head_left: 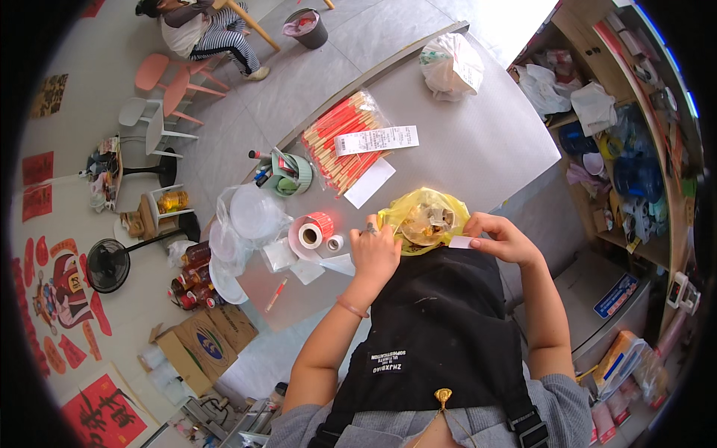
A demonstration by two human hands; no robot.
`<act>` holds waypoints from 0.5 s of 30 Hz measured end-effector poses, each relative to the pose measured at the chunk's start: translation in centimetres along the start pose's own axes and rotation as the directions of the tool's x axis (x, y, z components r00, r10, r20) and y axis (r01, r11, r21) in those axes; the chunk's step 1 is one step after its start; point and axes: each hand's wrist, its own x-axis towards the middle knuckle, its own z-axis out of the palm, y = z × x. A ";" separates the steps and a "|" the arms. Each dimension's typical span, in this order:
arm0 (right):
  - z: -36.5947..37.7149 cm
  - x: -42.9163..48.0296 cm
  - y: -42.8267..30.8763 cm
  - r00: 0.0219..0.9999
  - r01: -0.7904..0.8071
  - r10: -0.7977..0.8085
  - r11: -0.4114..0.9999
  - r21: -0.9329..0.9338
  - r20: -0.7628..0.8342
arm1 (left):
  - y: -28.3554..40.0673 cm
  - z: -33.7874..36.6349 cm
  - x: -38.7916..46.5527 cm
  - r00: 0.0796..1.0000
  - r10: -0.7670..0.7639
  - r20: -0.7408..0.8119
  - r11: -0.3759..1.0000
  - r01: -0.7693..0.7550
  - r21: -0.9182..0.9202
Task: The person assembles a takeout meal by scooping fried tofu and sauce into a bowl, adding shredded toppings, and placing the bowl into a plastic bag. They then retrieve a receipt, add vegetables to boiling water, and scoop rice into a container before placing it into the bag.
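Observation:
A yellow plastic bag (403, 203) stands at the table's near edge, against my black apron, with a clear-lidded container of food (427, 224) inside. My left hand (376, 243) pinches the bag's rim on its left side. At the bag's right side, my right hand (498, 238) holds a small white paper slip (461, 242) between thumb and fingers. Beyond the bag lies a clear pack of chopsticks with red wrappers (336, 140), and a printed receipt (376, 140) rests on top of it. A white paper (369, 183) sits beside the pack.
On the grey table (493, 129) are a tied white bag (451, 66), a green pen holder (297, 175), a label roll (311, 234) and plastic lids (255, 211). Shelves (644, 241) stand at right. A person (210, 33) sits across the room.

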 end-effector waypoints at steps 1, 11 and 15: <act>-0.1 -0.2 -0.1 1.000 0.008 -0.008 1.000 -0.019 -0.006 | -0.2 -0.1 -0.3 1.000 0.006 -0.010 1.000 -0.005 0.011; -0.7 -0.2 -1.1 1.000 0.007 -0.007 0.995 -0.099 -0.002 | -1.4 -0.1 -0.2 0.996 0.055 -0.071 0.998 -0.056 -0.002; -0.4 -0.1 -1.0 1.000 0.005 -0.006 0.994 -0.106 -0.011 | -0.2 0.5 0.8 0.973 0.100 -0.208 0.995 -0.101 0.004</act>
